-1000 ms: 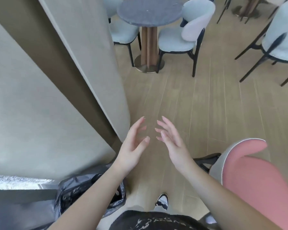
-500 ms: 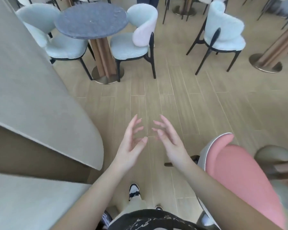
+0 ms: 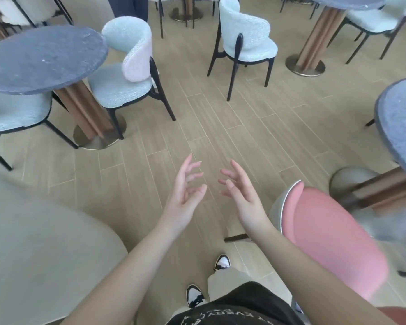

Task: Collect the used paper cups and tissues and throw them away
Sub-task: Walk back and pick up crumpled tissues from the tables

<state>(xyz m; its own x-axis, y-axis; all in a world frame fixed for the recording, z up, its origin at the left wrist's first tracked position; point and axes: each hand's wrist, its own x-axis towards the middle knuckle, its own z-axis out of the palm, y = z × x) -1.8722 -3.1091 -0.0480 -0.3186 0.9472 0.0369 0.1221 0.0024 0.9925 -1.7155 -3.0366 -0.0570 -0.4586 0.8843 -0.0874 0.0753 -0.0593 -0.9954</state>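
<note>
Left hand, right hand: fingers spread, both empty, raised left of pink chair; we judge them freed for next pickup.

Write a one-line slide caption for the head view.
Both empty hands, left hand and right hand, open above the wooden floor between café tables.

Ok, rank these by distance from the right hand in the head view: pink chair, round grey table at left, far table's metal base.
From the right hand:
1. pink chair, just right of it.
2. round grey table, upper left.
3. metal base, upper right, farthest away.
</note>
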